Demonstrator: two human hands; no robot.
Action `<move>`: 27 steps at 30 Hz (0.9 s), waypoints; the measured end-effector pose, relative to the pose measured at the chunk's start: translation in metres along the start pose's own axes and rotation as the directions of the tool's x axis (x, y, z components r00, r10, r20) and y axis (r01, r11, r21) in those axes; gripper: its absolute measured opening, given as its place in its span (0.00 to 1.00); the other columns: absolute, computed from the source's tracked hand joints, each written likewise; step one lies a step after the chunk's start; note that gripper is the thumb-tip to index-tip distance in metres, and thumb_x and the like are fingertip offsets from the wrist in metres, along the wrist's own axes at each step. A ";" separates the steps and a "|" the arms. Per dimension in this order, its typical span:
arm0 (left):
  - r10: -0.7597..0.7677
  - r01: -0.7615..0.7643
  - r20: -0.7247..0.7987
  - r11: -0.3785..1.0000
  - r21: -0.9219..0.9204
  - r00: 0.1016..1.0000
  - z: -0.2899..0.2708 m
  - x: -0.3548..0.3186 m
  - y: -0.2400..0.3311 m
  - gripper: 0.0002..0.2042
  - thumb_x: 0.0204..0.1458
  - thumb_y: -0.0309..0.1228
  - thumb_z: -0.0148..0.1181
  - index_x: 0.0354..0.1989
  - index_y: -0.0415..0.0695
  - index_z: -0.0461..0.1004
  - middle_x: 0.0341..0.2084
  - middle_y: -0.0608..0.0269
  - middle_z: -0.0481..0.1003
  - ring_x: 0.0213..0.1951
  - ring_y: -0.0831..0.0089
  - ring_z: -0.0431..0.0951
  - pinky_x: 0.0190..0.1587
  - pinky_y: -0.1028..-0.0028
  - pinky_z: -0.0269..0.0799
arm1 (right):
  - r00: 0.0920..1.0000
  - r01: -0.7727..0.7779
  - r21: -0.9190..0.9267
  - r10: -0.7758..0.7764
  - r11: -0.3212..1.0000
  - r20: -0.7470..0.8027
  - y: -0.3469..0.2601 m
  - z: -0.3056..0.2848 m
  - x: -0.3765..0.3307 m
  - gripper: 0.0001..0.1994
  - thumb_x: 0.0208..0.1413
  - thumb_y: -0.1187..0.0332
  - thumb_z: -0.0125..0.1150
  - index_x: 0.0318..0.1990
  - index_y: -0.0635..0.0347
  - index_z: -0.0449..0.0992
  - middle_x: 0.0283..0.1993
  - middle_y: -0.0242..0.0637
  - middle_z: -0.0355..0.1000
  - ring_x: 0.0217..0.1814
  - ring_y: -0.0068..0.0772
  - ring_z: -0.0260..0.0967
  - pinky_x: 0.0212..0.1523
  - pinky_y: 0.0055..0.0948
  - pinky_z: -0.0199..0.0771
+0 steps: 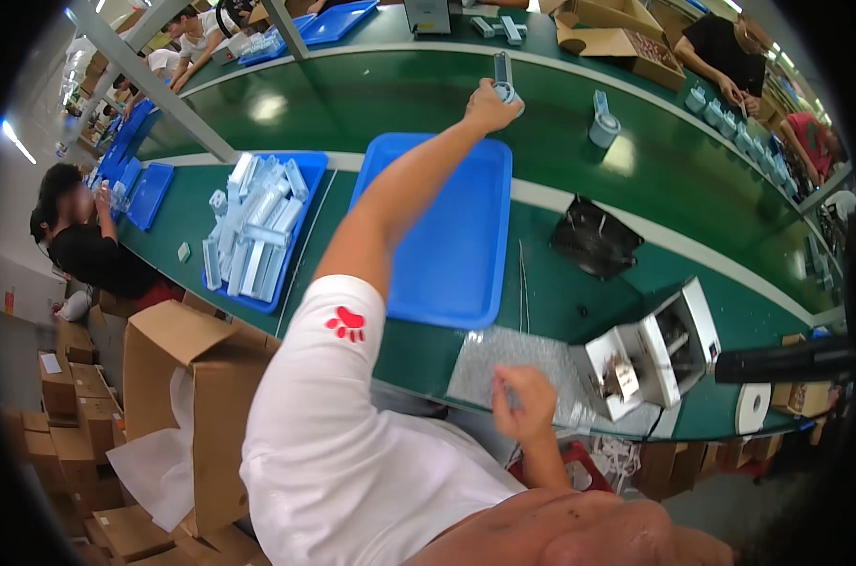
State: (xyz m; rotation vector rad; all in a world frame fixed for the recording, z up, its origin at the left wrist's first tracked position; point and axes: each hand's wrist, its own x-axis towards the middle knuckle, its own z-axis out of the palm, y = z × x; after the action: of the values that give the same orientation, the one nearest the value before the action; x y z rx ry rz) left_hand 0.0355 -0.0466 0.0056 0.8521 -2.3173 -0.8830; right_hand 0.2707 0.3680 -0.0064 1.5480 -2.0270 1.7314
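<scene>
My left hand (pixel 492 107) reaches far out over the green conveyor belt. Its fingers are closed on a light blue plastic part (pixel 503 72) with a long narrow body and a round end. A similar light blue part (pixel 604 124) stands on the belt to the right of it. Below my outstretched arm lies a blue tray (pixel 452 255) with a bare bottom. My right hand (pixel 529 401) hovers near my body over a sheet of bubble wrap (pixel 485 363). Its fingers are loosely apart, slightly blurred, with nothing visible in them.
Left, another blue tray (pixel 286 274) holds a pile of light blue long parts (pixel 258 226). Right are a black plastic bag (pixel 593 236), an opened white box (pixel 678 330) and a tape roll (pixel 753 407). Cardboard boxes (pixel 230 406) stand at lower left. Co-workers sit along the line.
</scene>
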 end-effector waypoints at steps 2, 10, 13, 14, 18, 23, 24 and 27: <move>0.020 -0.018 -0.033 0.998 0.060 0.999 0.023 0.036 -0.016 0.42 0.46 0.46 0.70 0.65 0.36 0.56 0.56 0.40 0.70 0.57 0.46 0.74 0.58 0.58 0.72 | 0.990 -0.072 -0.028 0.075 0.997 0.118 0.011 0.006 -0.008 0.13 0.45 0.81 0.63 0.41 0.63 0.81 0.29 0.41 0.75 0.28 0.41 0.74 0.28 0.31 0.72; 0.030 -0.049 0.058 0.927 0.373 0.998 0.029 0.067 -0.061 0.55 0.45 0.56 0.68 0.73 0.35 0.44 0.59 0.37 0.65 0.61 0.44 0.69 0.62 0.58 0.68 | 0.957 -0.251 -0.021 0.251 0.968 0.148 0.018 0.015 -0.010 0.12 0.47 0.79 0.64 0.42 0.62 0.80 0.28 0.41 0.74 0.28 0.40 0.73 0.28 0.33 0.71; 0.158 -0.161 0.036 0.980 0.119 0.987 0.000 0.033 -0.020 0.55 0.44 0.58 0.69 0.71 0.31 0.47 0.58 0.33 0.65 0.62 0.41 0.66 0.63 0.58 0.66 | 0.948 -0.272 -0.042 0.275 0.961 0.159 0.019 0.015 -0.008 0.12 0.48 0.79 0.64 0.43 0.63 0.80 0.28 0.41 0.75 0.27 0.38 0.73 0.27 0.32 0.71; 0.278 -0.277 -0.031 0.960 0.050 0.960 -0.017 0.010 -0.009 0.48 0.45 0.55 0.69 0.67 0.32 0.57 0.57 0.37 0.66 0.60 0.45 0.68 0.63 0.58 0.67 | 0.945 -0.273 -0.028 0.273 0.962 0.179 0.018 0.018 -0.006 0.12 0.49 0.79 0.64 0.43 0.63 0.80 0.28 0.40 0.75 0.27 0.37 0.73 0.27 0.31 0.71; 0.567 -0.308 0.213 0.682 -0.663 0.796 -0.100 -0.140 0.064 0.15 0.56 0.32 0.65 0.51 0.45 0.76 0.43 0.62 0.80 0.45 0.73 0.80 0.46 0.71 0.77 | 0.941 -0.298 -0.136 0.315 0.945 0.124 0.001 0.019 0.018 0.21 0.49 0.78 0.65 0.53 0.61 0.77 0.34 0.38 0.77 0.26 0.32 0.73 0.26 0.29 0.71; 0.936 -0.301 0.247 0.318 -0.899 0.252 -0.138 -0.327 0.065 0.11 0.55 0.36 0.67 0.42 0.44 0.80 0.37 0.62 0.80 0.36 0.68 0.81 0.38 0.70 0.77 | 0.962 0.241 -0.650 -0.089 0.721 0.257 0.023 0.033 0.053 0.22 0.49 0.69 0.68 0.55 0.57 0.77 0.33 0.35 0.75 0.29 0.35 0.73 0.29 0.34 0.71; 0.844 -0.083 0.529 0.535 -0.841 0.083 -0.154 -0.355 0.069 0.11 0.56 0.36 0.66 0.43 0.44 0.80 0.36 0.62 0.80 0.34 0.66 0.80 0.36 0.68 0.77 | 0.962 0.082 -0.605 0.095 0.792 0.254 0.017 0.033 0.061 0.21 0.49 0.67 0.69 0.53 0.57 0.78 0.31 0.36 0.73 0.29 0.37 0.73 0.30 0.36 0.71; 0.864 -0.171 0.503 0.493 -0.853 -0.020 -0.135 -0.414 0.041 0.10 0.56 0.35 0.65 0.42 0.44 0.80 0.33 0.61 0.81 0.35 0.68 0.82 0.36 0.67 0.77 | 0.942 0.020 -0.535 0.164 0.844 0.294 0.022 0.043 0.064 0.14 0.49 0.65 0.71 0.44 0.56 0.81 0.28 0.37 0.71 0.28 0.41 0.72 0.30 0.37 0.71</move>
State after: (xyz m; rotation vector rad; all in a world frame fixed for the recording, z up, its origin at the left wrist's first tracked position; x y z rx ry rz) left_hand 0.3846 0.2161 0.0266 -1.4084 -2.4546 -1.8243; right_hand 0.2466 0.2920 0.0002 1.6436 -2.4604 0.8201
